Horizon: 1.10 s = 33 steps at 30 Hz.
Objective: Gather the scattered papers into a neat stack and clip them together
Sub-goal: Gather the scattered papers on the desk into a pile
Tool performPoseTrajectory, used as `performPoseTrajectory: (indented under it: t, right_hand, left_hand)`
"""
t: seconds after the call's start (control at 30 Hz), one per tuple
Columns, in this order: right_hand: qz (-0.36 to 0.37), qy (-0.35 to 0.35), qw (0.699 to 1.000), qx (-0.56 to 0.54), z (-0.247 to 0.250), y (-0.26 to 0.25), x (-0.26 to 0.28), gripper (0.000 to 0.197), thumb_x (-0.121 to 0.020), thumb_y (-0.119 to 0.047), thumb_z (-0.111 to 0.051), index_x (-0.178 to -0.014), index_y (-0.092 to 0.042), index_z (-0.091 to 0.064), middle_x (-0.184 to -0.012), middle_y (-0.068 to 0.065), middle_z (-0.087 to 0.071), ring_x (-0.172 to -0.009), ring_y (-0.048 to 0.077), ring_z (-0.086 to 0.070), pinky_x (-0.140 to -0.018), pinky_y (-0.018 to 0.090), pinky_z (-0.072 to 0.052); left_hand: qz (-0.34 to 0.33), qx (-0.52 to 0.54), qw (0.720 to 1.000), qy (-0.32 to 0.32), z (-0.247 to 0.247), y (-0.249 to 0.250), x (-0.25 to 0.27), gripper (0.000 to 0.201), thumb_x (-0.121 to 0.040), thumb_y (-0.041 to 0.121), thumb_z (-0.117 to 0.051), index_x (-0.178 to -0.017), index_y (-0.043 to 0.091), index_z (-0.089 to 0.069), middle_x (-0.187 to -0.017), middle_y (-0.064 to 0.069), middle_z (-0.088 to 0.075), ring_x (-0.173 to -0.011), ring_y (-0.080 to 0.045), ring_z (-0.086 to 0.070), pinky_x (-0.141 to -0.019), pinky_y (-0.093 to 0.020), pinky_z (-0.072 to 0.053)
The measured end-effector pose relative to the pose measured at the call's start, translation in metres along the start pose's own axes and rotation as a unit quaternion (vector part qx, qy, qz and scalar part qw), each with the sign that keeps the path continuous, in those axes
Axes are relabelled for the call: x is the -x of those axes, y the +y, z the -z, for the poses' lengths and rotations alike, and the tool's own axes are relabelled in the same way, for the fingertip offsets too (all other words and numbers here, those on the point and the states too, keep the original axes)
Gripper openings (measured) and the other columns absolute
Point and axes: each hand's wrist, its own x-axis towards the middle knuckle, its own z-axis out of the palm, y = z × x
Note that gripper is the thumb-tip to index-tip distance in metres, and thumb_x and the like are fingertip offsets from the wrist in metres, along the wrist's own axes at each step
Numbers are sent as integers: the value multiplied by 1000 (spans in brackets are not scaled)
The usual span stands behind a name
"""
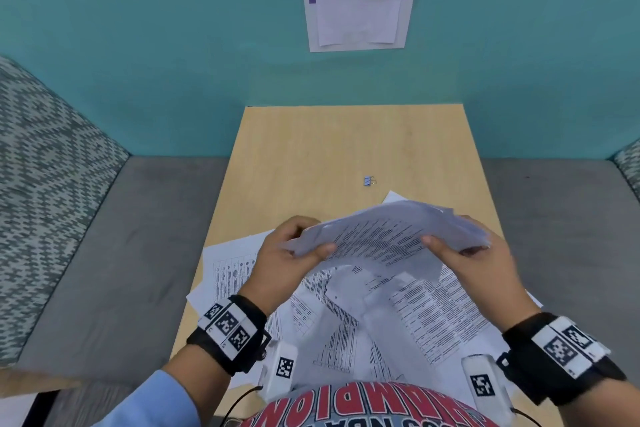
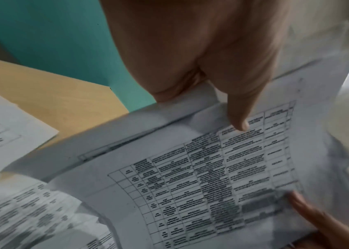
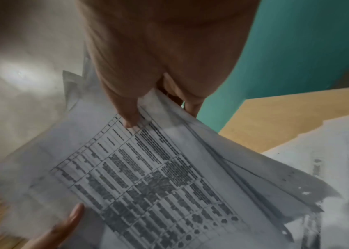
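A bundle of printed sheets [image 1: 381, 236] is lifted above the wooden table [image 1: 311, 156]. My left hand [image 1: 294, 250] pinches its left end, thumb on top. My right hand [image 1: 464, 253] pinches its right end. In the left wrist view the thumb presses the top sheet [image 2: 212, 168] of tables; the right wrist view shows the same bundle [image 3: 148, 176] under the right thumb. More loose papers [image 1: 363, 315] lie spread over the near half of the table. A small blue binder clip [image 1: 369, 181] lies beyond the papers, apart from both hands.
The narrow table meets a teal wall [image 1: 173, 45] at its far edge. A paper notice [image 1: 360, 7] hangs on that wall. Grey carpet [image 1: 138, 236] flanks the table, and patterned cushions [image 1: 45, 166] stand at the far left.
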Motion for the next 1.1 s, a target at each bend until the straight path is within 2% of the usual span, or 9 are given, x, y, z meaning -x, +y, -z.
performPoseTrajectory:
  t: [0.13, 0.27, 0.33, 0.47, 0.6, 0.7, 0.83, 0.97, 1.1]
  right_hand:
    - [-9, -13, 1000, 2, -7, 14, 0, 26, -85, -5, -83, -105, -22, -78, -103, -10, -79, -96, 3, -73, -77, 13, -54]
    - [-57, 1, 998, -27, -17, 32, -5, 14, -91, -10, -79, -102, -19, -81, -96, 7, -82, -92, 29, -77, -74, 22, -59]
    - [-56, 23, 997, -42, -17, 26, -8, 22, -90, -20, -82, -111, -12, -78, -99, 21, -79, -91, 32, -77, -81, 35, -62]
    - [-26, 30, 996, -79, -14, 13, -5, 30, -88, -5, -80, -117, -12, -75, -108, 1, -82, -101, 13, -77, -87, 23, -61]
    - [-98, -12, 993, -60, -17, 31, 0, 27, -90, -15, -79, -117, -16, -78, -112, 2, -82, -107, 22, -77, -103, 50, -57]
    - [-85, -9, 995, -45, -15, 19, -6, 21, -93, -13, -75, -114, -15, -78, -107, 0, -83, -102, 19, -79, -100, 53, -58]
    - [-18, -11, 998, -56, -9, 4, -16, 28, -90, -17, -80, -117, -13, -75, -112, 7, -81, -107, 26, -76, -94, 47, -61]
    - [-50, -36, 998, -25, -18, 16, -15, 27, -90, -14, -79, -117, -14, -75, -92, -11, -81, -90, 11, -78, -78, 22, -59]
    - [-61, -1, 998, -14, -22, 15, -19, 18, -96, -17, -73, -111, -27, -76, -101, -12, -83, -94, 9, -79, -90, 41, -64]
  left_hand:
    - [36, -16, 997, -71, -1, -11, -3, 52, -85, 7, -87, -130, 26, -68, -130, 3, -71, -122, -7, -65, -100, -26, -56]
    - [38, -64, 997, -38, -8, -19, -8, 17, -93, 11, -81, -109, 16, -80, -108, -5, -79, -95, -3, -72, -88, -28, -55]
    - [44, -24, 999, 2, -9, -12, -8, 28, -87, 21, -88, -113, 21, -78, -113, 0, -81, -102, -6, -75, -94, -29, -58]
    - [10, 11, 1000, -9, -4, -3, -7, 42, -85, 7, -86, -122, 20, -72, -117, -1, -81, -111, -15, -76, -95, -29, -62]
    - [108, -51, 991, -60, -3, -24, -5, 41, -88, 22, -86, -126, 20, -71, -116, 1, -81, -114, -18, -76, -100, -35, -61]
    - [108, -36, 993, -14, -4, -19, -5, 38, -88, 24, -85, -124, 21, -73, -111, 3, -83, -107, -15, -78, -97, -36, -63]
    - [62, 13, 998, 4, -4, -6, -9, 36, -86, 10, -86, -117, 22, -73, -106, 5, -83, -100, -11, -79, -87, -26, -64]
    - [80, -52, 995, -17, -6, -10, -8, 34, -90, 17, -84, -118, 32, -70, -114, 5, -80, -108, -12, -76, -99, -34, -61]
    - [76, -49, 995, 30, -5, -4, -10, 30, -93, 20, -80, -122, 18, -75, -109, 5, -82, -105, -15, -79, -88, -25, -63]
